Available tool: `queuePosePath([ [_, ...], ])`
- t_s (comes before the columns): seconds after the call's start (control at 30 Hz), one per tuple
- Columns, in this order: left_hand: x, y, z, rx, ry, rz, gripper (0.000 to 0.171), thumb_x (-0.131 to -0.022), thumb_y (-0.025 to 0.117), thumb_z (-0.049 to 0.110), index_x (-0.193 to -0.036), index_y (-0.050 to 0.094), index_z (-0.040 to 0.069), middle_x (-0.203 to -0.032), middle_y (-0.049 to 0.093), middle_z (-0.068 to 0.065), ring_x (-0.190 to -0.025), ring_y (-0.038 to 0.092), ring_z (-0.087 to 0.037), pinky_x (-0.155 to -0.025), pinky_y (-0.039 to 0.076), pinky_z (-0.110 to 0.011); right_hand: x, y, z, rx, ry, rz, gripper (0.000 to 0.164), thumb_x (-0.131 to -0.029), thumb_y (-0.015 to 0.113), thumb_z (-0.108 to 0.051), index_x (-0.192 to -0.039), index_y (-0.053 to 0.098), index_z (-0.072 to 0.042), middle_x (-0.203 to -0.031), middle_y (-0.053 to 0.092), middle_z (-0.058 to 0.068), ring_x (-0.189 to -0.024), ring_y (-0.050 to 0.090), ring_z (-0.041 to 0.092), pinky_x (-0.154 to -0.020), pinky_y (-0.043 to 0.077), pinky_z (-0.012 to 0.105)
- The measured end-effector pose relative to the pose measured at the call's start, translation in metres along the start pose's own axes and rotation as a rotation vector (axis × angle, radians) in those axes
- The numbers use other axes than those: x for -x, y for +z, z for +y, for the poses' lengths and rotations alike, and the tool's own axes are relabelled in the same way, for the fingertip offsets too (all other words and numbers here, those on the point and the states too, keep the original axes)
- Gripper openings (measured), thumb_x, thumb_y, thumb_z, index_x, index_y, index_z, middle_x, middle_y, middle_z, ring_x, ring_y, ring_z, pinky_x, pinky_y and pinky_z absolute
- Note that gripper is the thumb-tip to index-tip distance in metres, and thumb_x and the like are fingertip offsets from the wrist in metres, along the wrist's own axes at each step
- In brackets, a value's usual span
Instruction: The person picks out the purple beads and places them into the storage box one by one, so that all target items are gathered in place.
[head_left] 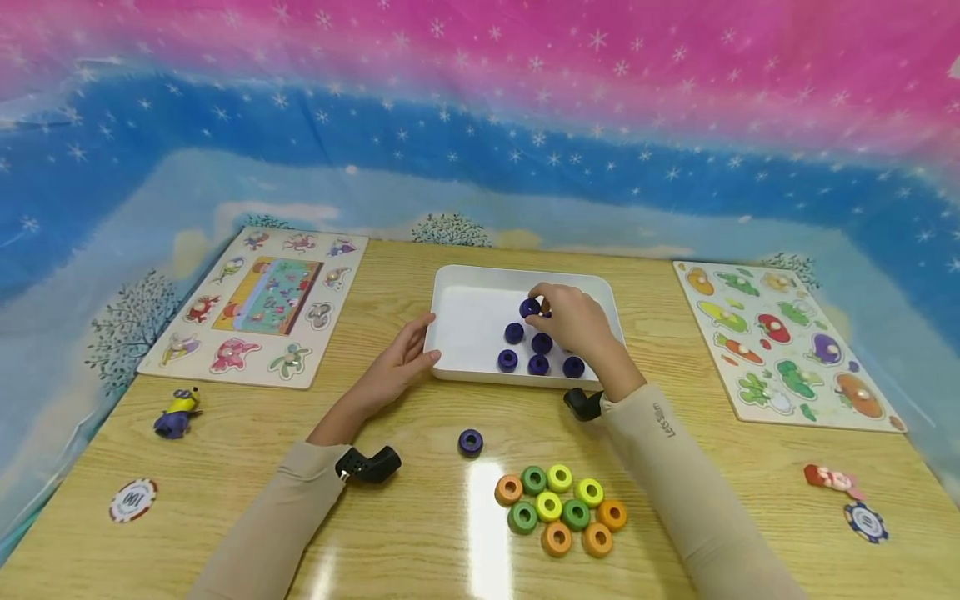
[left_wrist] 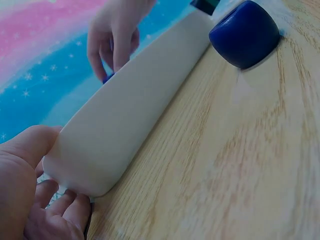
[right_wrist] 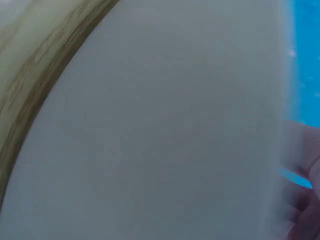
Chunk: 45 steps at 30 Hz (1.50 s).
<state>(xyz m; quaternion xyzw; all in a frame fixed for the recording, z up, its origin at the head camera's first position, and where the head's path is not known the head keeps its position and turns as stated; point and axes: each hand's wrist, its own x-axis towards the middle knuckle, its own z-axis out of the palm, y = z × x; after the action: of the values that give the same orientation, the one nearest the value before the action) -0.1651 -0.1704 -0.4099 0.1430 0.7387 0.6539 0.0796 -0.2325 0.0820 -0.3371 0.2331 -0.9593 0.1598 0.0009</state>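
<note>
A white tray (head_left: pixel 468 312) lies on the table with several dark purple ring beads (head_left: pixel 513 333) toward its right side. Between thumb and fingers, my right hand (head_left: pixel 572 318) pinches one purple bead (head_left: pixel 530 307) over the tray. My left hand (head_left: pixel 393 367) grips the tray's left front corner; in the left wrist view its thumb is at the rim and the fingers (left_wrist: pixel 62 212) curl by the tray's end. One more purple bead (head_left: pixel 471 442) sits on the table in front of the tray. The tray's wall (right_wrist: pixel 165 130) fills most of the right wrist view.
Orange, green and yellow ring beads (head_left: pixel 548 507) are grouped near the front. Puzzle boards lie left (head_left: pixel 337 275) and right (head_left: pixel 738 387). A minion figure (head_left: pixel 177 414) and a chip (head_left: pixel 133 500) are at left; a small red-pink figure (head_left: pixel 831 478) and another chip (head_left: pixel 866 522) at right.
</note>
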Motion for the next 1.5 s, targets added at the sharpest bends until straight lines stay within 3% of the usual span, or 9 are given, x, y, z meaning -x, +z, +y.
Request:
queuePosePath([
  [0.27, 0.002, 0.006, 0.016, 0.024, -0.002, -0.014, 0.057, -0.088, 0.046, 0.017, -0.135, 0.015, 0.009, -0.139, 0.008, -0.009, -0.125, 0.01, -0.021, -0.098, 0.016, -0.033, -0.014, 0.014, 0.009, 0.05, 0.023, -0.075, 0.032, -0.078, 0.062, -0.02, -0.107, 0.056, -0.01, -0.087, 0.055, 0.008, -0.069, 0.051, 0.019, -0.057, 0.042, 0.032],
  [0.47, 0.004, 0.009, 0.024, 0.012, -0.01, -0.013, 0.056, -0.088, 0.045, 0.014, -0.134, 0.014, 0.007, -0.139, 0.008, -0.01, -0.125, 0.01, -0.021, -0.099, 0.015, -0.032, -0.016, 0.016, 0.009, 0.097, 0.031, -0.138, 0.034, -0.078, 0.06, -0.018, -0.111, 0.056, -0.011, -0.089, 0.056, 0.008, -0.068, 0.051, 0.018, -0.058, 0.042, 0.032],
  [0.7, 0.005, 0.008, 0.024, 0.009, -0.018, -0.005, 0.055, -0.088, 0.044, 0.013, -0.135, 0.014, 0.007, -0.139, 0.008, -0.009, -0.125, 0.009, -0.018, -0.099, 0.015, -0.031, -0.004, 0.002, 0.003, 0.051, -0.004, -0.101, 0.042, -0.078, 0.061, -0.024, -0.116, 0.051, -0.01, -0.09, 0.056, 0.007, -0.068, 0.051, 0.018, -0.055, 0.042, 0.032],
  [0.8, 0.005, 0.006, 0.021, 0.014, -0.018, -0.002, 0.055, -0.088, 0.045, 0.013, -0.135, 0.015, 0.009, -0.139, 0.008, -0.008, -0.125, 0.009, -0.017, -0.099, 0.014, -0.031, 0.005, -0.006, -0.002, -0.044, -0.1, -0.103, 0.039, -0.078, 0.061, -0.025, -0.112, 0.053, -0.01, -0.087, 0.057, 0.003, -0.066, 0.051, 0.015, -0.055, 0.041, 0.03],
  [0.9, 0.003, 0.003, 0.013, 0.013, -0.014, 0.0, 0.056, -0.088, 0.046, 0.017, -0.135, 0.016, 0.012, -0.139, 0.009, -0.006, -0.125, 0.01, -0.015, -0.099, 0.015, -0.03, 0.017, -0.01, -0.009, -0.177, -0.272, -0.171, 0.034, -0.078, 0.061, -0.023, -0.109, 0.055, -0.01, -0.084, 0.058, -0.002, -0.061, 0.049, 0.011, -0.052, 0.041, 0.027],
  [1.0, 0.001, 0.0, 0.005, 0.006, -0.008, 0.004, 0.057, -0.087, 0.048, 0.021, -0.134, 0.017, 0.015, -0.138, 0.011, -0.004, -0.125, 0.012, -0.013, -0.099, 0.016, -0.029, 0.029, -0.006, -0.018, -0.269, -0.452, -0.306, 0.033, -0.077, 0.062, -0.021, -0.108, 0.056, -0.011, -0.082, 0.058, -0.005, -0.056, 0.047, 0.007, -0.049, 0.041, 0.024],
  [1.1, -0.001, -0.001, -0.001, 0.002, 0.002, 0.008, 0.058, -0.086, 0.048, 0.024, -0.134, 0.017, 0.016, -0.138, 0.012, -0.004, -0.124, 0.013, -0.014, -0.098, 0.017, -0.029, 0.038, 0.003, -0.031, -0.292, -0.585, -0.464, 0.034, -0.076, 0.064, -0.021, -0.108, 0.056, -0.011, -0.082, 0.058, -0.004, -0.056, 0.046, 0.005, -0.051, 0.041, 0.02],
  [1.23, -0.001, -0.001, -0.002, 0.006, 0.004, 0.008, 0.059, -0.085, 0.049, 0.027, -0.134, 0.017, 0.017, -0.138, 0.013, -0.004, -0.124, 0.014, -0.014, -0.098, 0.018, -0.031, 0.044, 0.017, -0.045, -0.244, -0.673, -0.58, 0.035, -0.073, 0.066, -0.023, -0.105, 0.057, -0.012, -0.08, 0.056, -0.002, -0.059, 0.047, 0.005, -0.054, 0.041, 0.017],
  [1.5, 0.006, 0.004, 0.018, 0.028, -0.018, -0.003, 0.055, -0.088, 0.045, 0.014, -0.134, 0.015, 0.008, -0.138, 0.01, -0.01, -0.125, 0.011, -0.021, -0.099, 0.016, -0.034, 0.038, 0.036, -0.058, -0.17, -0.773, -0.642, 0.035, -0.069, 0.069, -0.03, -0.1, 0.057, -0.019, -0.074, 0.054, -0.008, -0.062, 0.047, 0.004, -0.055, 0.039, 0.014],
])
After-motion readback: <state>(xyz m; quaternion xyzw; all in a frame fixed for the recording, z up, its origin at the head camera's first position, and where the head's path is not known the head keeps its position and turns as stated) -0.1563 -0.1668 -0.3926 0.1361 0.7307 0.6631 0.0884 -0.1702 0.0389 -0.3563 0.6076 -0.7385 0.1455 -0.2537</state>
